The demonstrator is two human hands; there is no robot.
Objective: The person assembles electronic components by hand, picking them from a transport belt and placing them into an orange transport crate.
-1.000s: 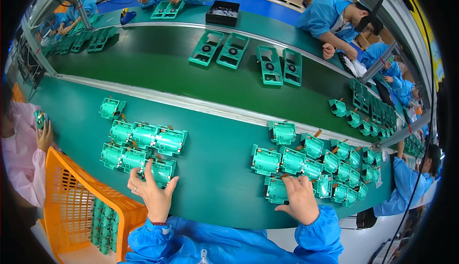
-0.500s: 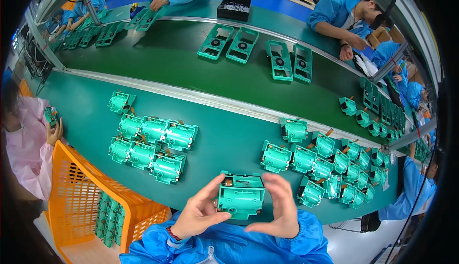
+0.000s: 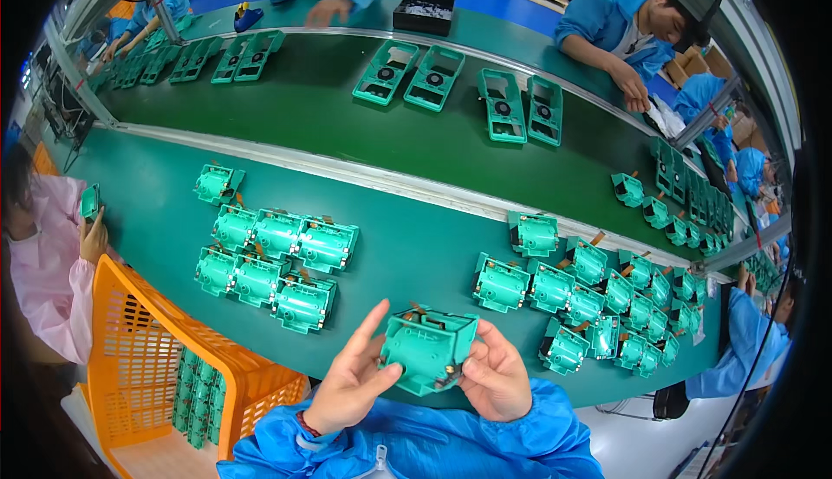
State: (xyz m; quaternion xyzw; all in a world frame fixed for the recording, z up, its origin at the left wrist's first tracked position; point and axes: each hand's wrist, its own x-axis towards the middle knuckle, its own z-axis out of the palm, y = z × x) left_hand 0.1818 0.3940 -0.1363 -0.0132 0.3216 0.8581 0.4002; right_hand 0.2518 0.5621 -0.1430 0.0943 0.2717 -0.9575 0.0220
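In front of my chest, above the near table edge, is a green plastic housing (image 3: 425, 351), tilted, with dark parts and a bit of orange-brown ribbon along its top. My left hand (image 3: 351, 384) holds its left side, thumb on the lower front corner and index finger stretched up away from it. On the other side my right hand (image 3: 498, 375) grips the right end between thumb and fingers. Similar housings (image 3: 303, 304) stand in a small group to the left on the green table (image 3: 407, 254). A larger group of housings (image 3: 550, 286) stands to the right.
An orange plastic crate (image 3: 165, 332) with stacked green parts is at lower left, beside a person in pink (image 3: 56, 254). Beyond a metal rail, a dark green conveyor (image 3: 303, 115) carries green frames (image 3: 433, 78). Co-workers in blue and a black bin (image 3: 423, 13) are across it.
My right hand has closed onto the housing's right end, and the housing has turned and tilted. Frames on the conveyor have shifted slightly left. A co-worker across has let go of two frames.
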